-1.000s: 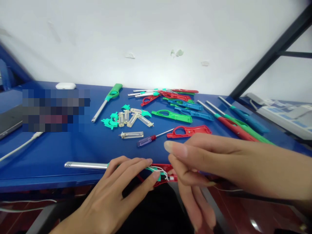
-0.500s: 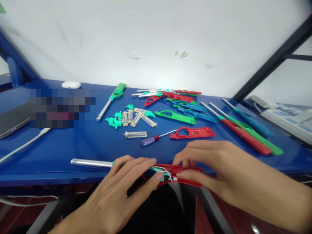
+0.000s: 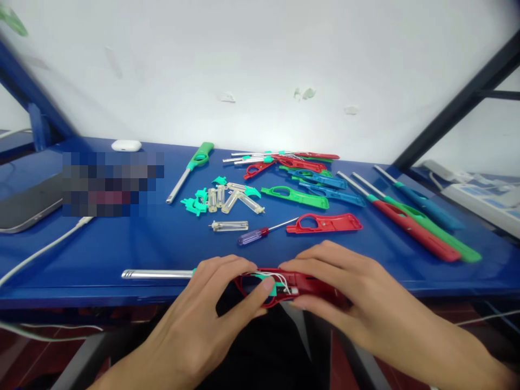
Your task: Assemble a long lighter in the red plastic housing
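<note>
Between my hands, at the table's front edge, lies an open red lighter half [image 3: 311, 283] of the long-necked kind, its metal tube [image 3: 158, 274] pointing left. White wires [image 3: 280, 277] and a teal trigger piece [image 3: 264, 277] show inside it. My left hand [image 3: 211, 303] grips the lighter near the tube's base, thumb on the teal piece. My right hand [image 3: 345, 287] is wrapped round the handle end, fingers on the far rim and thumb on the near one. Just beyond lie a loose red handle shell [image 3: 335, 222], a screwdriver [image 3: 254, 235] and a clear fuel tank [image 3: 231, 226].
Several clear tanks [image 3: 231, 201] and teal parts [image 3: 197, 202] lie mid-table. Behind them are green [image 3: 294, 196] and blue shells [image 3: 333, 193]. Whole lighters [image 3: 416, 230] lie at right, another [image 3: 190, 170] at back left. A phone [image 3: 30, 203] and cable [image 3: 44, 246] are left, a power strip [image 3: 483, 203] right.
My right hand has shifted from reaching into the handle with bent fingers to holding the handle by its two sides. My left hand still holds the lighter. The view has moved slightly.
</note>
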`<act>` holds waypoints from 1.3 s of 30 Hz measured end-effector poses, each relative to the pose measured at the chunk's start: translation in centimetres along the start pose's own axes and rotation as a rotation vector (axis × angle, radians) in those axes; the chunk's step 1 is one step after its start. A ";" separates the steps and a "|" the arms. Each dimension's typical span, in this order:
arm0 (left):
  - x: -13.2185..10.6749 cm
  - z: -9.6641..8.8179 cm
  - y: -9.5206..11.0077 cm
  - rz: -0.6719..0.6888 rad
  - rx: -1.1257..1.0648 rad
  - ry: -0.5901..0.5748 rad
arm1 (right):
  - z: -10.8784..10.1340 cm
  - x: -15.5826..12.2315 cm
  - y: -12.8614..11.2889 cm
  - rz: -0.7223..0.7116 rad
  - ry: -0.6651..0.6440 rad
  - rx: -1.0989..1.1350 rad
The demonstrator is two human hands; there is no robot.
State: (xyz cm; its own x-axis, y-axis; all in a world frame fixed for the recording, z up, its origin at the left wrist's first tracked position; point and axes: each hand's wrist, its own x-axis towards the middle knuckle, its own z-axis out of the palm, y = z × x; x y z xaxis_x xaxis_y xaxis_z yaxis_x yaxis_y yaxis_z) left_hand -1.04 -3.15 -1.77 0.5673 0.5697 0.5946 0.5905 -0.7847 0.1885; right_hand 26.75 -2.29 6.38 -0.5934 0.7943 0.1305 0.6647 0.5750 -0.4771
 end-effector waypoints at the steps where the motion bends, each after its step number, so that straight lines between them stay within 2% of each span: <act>1: 0.3 -0.1 0.2 -0.021 0.007 0.004 | 0.0 0.1 0.1 0.005 0.012 0.000; 7: 1.9 -0.8 0.9 -0.045 -0.023 0.048 | 0.7 0.2 0.7 -0.063 0.055 -0.061; 14: 1.1 0.0 0.2 -0.049 -0.009 0.032 | 1.8 -0.3 1.6 -0.125 0.122 -0.071; 23: 1.9 -0.9 0.8 -0.046 -0.057 -0.001 | 3.0 -0.3 1.2 -0.112 0.272 -0.012; 27: 2.4 -1.1 0.9 -0.047 -0.043 0.015 | 3.4 -0.2 0.9 -0.089 0.288 -0.012; 31: 2.7 -1.3 0.9 -0.021 -0.018 0.010 | 4.2 0.2 0.4 -0.177 0.303 -0.071; 34: 2.7 -1.3 1.1 -0.010 -0.002 0.067 | 4.9 0.5 0.4 -0.244 0.408 -0.049; 37: 2.8 -1.6 1.4 -0.043 -0.027 0.114 | 5.5 0.6 0.7 -0.269 0.469 -0.051; 39: 3.1 -2.1 1.6 -0.090 -0.077 0.085 | 5.7 0.6 1.0 -0.281 0.468 -0.068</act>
State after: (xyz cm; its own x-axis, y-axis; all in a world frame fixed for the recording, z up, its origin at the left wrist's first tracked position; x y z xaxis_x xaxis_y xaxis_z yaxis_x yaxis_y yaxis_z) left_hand 0.42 -3.17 2.00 0.4615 0.6182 0.6363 0.5891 -0.7498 0.3012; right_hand 24.47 -2.42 1.02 -0.4977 0.6017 0.6247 0.5467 0.7768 -0.3126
